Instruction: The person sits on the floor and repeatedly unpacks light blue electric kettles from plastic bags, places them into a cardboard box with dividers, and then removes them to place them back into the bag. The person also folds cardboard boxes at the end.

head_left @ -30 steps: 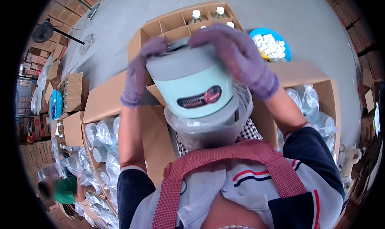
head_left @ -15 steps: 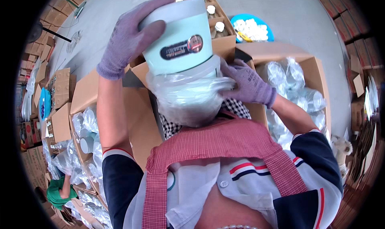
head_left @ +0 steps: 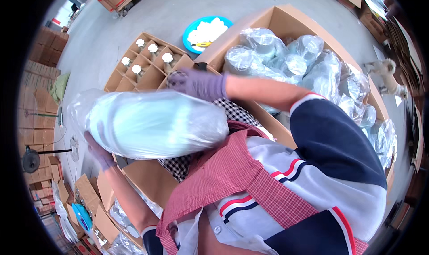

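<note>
Plastic-wrapped pale tub [head_left: 152,123] lies sideways, base toward left hand [head_left: 99,148].

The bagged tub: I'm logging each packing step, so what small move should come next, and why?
Probably lower the bagged tub toward the big box of bagged tubs. It lies on its side, already in clear plastic, with the left hand under it and the right hand at its top edge; that box holds similar wrapped ones.

Single head-worn fisheye view, looking steeply down from close above the person's chest, apron [head_left: 232,179] filling the foreground, warehouse floor [head_left: 187,9] curving away beyond.
</note>
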{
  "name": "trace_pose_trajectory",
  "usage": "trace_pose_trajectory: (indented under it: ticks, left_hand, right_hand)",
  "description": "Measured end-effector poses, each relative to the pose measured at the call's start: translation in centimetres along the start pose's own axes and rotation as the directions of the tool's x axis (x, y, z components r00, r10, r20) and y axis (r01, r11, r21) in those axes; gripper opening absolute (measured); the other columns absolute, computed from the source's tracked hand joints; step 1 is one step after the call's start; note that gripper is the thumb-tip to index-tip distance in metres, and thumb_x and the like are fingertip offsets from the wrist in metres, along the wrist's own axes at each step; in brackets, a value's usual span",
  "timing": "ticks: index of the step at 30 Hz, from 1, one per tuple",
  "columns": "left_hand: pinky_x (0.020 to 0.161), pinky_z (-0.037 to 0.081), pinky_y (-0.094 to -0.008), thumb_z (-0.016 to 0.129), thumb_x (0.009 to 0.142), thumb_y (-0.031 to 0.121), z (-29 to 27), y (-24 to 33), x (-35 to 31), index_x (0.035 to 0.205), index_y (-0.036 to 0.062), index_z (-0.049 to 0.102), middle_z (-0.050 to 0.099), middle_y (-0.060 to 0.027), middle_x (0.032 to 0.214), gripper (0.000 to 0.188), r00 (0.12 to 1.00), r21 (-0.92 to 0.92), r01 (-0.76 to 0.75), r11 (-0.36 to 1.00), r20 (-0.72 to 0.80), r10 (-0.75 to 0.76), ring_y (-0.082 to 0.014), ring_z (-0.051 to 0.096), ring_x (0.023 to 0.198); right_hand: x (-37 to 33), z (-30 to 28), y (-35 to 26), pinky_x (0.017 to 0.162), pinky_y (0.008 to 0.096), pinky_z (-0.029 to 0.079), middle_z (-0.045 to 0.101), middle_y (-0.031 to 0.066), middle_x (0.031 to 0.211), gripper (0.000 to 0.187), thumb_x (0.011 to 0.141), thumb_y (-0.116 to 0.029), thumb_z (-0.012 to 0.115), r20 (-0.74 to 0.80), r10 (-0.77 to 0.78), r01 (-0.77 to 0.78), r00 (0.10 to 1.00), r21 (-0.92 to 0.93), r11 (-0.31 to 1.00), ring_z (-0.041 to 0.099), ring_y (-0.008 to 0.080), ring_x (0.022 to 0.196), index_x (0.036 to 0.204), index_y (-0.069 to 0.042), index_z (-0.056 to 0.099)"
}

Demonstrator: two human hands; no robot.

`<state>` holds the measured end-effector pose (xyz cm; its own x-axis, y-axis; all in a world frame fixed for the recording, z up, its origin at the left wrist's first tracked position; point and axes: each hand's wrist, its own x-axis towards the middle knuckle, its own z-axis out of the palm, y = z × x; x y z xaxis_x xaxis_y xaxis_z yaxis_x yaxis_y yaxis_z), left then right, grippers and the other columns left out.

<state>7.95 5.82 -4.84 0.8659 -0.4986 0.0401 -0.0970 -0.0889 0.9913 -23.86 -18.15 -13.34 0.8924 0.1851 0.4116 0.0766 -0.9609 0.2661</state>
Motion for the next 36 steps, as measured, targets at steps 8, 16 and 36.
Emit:
trace_pose_trajectory:
  ticks: [8,16,36]
  left_hand:
    - [0.089,0.050,-0.0381,0.041,0.099,0.031,26.1,4.4,0.7,0.127,-0.0005,0.051,0.061,-0.0147,0.119,0.043,0.793,-0.299,0.345,0.890,0.600,-0.105,-0.0269,0.060,0.105]
    - [0.106,0.024,-0.0550,0.060,0.081,0.050,47.8,-10.1,-14.2,0.126,0.0196,0.057,0.042,-0.0084,0.142,0.055,0.033,0.033,-0.994,0.108,0.999,-0.008,-0.0263,0.031,0.136]
    - [0.105,0.027,-0.0486,0.071,0.067,0.032,47.0,-10.9,-13.2,0.110,0.0136,0.060,0.048,-0.0088,0.125,0.048,0.017,-0.057,-0.945,0.323,0.975,0.221,-0.0276,0.038,0.123]
  right_hand:
    - [-20.0,-11.8,-3.2,0.089,0.0458,0.043,0.061,0.0091,0.115,0.040,0.081,-0.027,0.064,0.392,0.748,-0.789,0.535,0.547,0.279,0.054,0.0296,0.109,0.117,-0.010,0.060]
    - [-38.6,-13.3,3.0,0.082,0.0428,0.047,0.065,0.0104,0.107,0.037,0.081,-0.024,0.064,0.087,0.911,-0.830,-0.403,0.384,-0.404,0.059,0.0283,0.098,0.113,-0.007,0.062]
    - [-30.3,-5.2,15.3,0.069,0.0293,0.054,0.067,0.0127,0.093,0.033,0.089,-0.028,0.061,0.419,0.897,-0.641,-0.136,0.654,-0.403,0.064,0.0161,0.073,0.104,0.001,0.063]
